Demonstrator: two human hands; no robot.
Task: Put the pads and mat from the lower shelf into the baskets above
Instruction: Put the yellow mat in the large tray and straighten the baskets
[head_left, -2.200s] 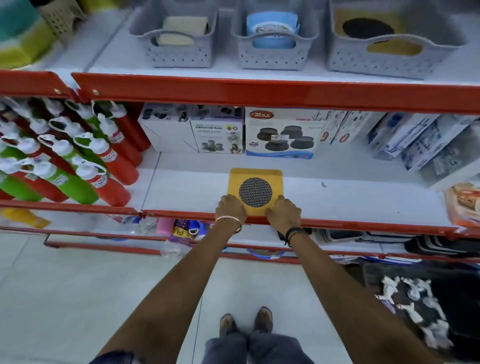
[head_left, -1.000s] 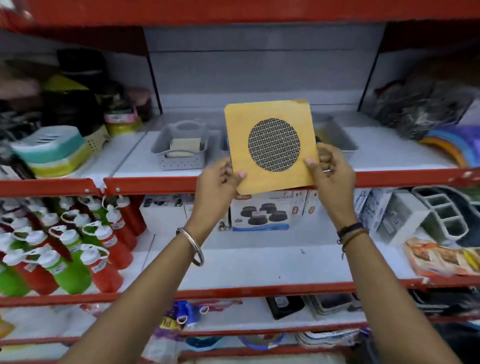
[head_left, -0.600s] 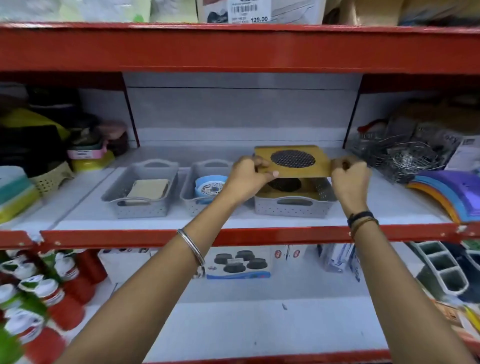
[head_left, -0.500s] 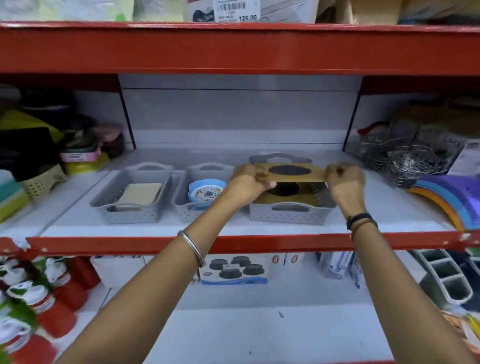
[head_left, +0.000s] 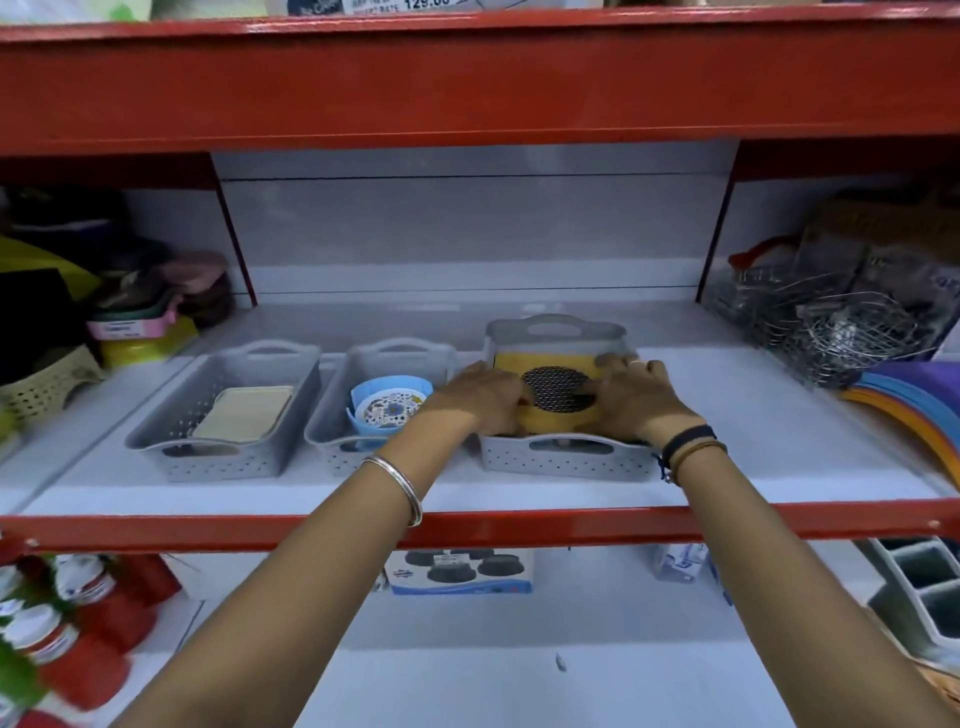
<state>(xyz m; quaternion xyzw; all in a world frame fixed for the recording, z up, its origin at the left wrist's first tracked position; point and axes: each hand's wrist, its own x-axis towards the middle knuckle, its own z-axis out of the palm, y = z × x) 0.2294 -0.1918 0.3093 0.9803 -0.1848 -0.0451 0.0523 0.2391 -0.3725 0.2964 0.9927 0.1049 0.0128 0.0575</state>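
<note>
A yellow square pad (head_left: 556, 364) with a round black mesh centre lies tilted inside the right grey basket (head_left: 563, 460) on the upper shelf, on top of other yellow pads. My left hand (head_left: 480, 400) grips its left edge and my right hand (head_left: 639, 397) grips its right edge, both low inside the basket. The middle grey basket (head_left: 382, 358) holds round blue pads (head_left: 389, 408). In the left grey basket (head_left: 223, 462) lies a cream mat (head_left: 247, 415).
A red shelf lip (head_left: 467, 525) runs under my wrists and a red beam (head_left: 467, 78) hangs overhead. Wire baskets (head_left: 831, 332) and coloured mats (head_left: 914, 400) sit to the right, stacked containers (head_left: 140, 325) to the left. Boxes (head_left: 462, 571) and bottles (head_left: 52, 649) fill the shelf below.
Both hands lifted the yellow pad off the lower shelf, raised it, then lowered it flat into the right basket. It now sits down inside the basket with my hands still on it.
</note>
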